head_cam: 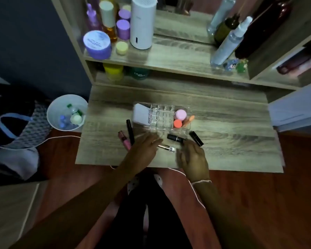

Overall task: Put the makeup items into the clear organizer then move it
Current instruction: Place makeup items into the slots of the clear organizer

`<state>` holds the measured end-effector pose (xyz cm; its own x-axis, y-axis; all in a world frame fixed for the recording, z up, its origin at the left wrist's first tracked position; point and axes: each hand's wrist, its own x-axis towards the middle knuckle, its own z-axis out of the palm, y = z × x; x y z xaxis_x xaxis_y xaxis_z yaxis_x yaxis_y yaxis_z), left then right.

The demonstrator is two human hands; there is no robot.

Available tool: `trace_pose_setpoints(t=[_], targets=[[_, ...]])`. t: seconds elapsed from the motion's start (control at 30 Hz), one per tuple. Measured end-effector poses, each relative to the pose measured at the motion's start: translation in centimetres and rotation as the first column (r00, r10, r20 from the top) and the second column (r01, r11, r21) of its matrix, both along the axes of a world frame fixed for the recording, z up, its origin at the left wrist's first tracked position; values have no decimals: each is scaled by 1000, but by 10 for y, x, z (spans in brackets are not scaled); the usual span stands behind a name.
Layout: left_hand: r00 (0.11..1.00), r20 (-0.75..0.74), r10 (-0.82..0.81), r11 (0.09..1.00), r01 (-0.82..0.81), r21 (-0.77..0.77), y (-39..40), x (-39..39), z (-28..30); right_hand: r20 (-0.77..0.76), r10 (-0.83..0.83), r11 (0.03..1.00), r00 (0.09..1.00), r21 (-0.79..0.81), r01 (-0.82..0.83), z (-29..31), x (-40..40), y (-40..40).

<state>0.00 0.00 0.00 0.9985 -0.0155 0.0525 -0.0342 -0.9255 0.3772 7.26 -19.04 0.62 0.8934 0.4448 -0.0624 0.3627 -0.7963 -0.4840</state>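
The wood-grain desk [223,123] carries a clear organizer [162,116] near its middle. Just in front of the organizer lie two short black tubes: one [175,138] right below its front edge, the other [196,138] off its front right corner, angled. A slim silver-tipped tube [167,147] lies nearer the desk's front edge than the organizer. Off the organizer's front left corner lie a long black stick [130,132] and, beside it, a pink tube [124,141]. Behind the organizer a raised shelf [178,56] holds jars, bottles and a white cylinder [142,22].
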Motion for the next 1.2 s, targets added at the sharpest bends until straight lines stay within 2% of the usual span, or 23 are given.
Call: trace_pose_setpoints(t=[0.1, 0.2, 0.43, 0.6, 0.73, 0.87, 0.97, 1.0, 1.07, 1.2], targets=[[999, -45, 11, 999, -13, -44, -4, 13, -5, 26, -34, 999, 999, 24, 34, -7, 9, 12], [998, -64, 22, 999, -23, -28, -6, 19, -11, -10, -48, 999, 999, 16, 48, -12, 15, 19], [997, 76, -9, 997, 4, 74, -1, 24, -39, -39, -41, 997, 998, -59, 39, -19, 27, 14], [1000, -7, -8, 999, 9, 46, -3, 14, -41, -64, -28, 995, 998, -99, 21, -22, 35, 12], [995, -72, 69, 993, -76, -93, -2, -2, -31, -148, -5, 996, 989, 84, 17, -14, 36, 15], [970, -72, 230, 900, -241, -364, -1, -11, -13, -170, -45, 969, 984, 234, 85, -2, 32, 21], [922, -117, 369, 721, -364, -589, 0, -6, -3, -162, -74, 936, 984, 329, 125, 7, 33, 34], [898, -120, 424, 682, -404, -610, 1, -2, 0, -163, -91, 924, 982, 354, 144, 10, 35, 39], [853, -84, 514, 663, -458, -593, 4, 9, 5, -184, -107, 901, 977, 398, 173, 18, 41, 52], [768, -82, 635, 555, -527, -643, 18, 29, 16, -258, -66, 866, 964, 466, 184, 26, 61, 82]])
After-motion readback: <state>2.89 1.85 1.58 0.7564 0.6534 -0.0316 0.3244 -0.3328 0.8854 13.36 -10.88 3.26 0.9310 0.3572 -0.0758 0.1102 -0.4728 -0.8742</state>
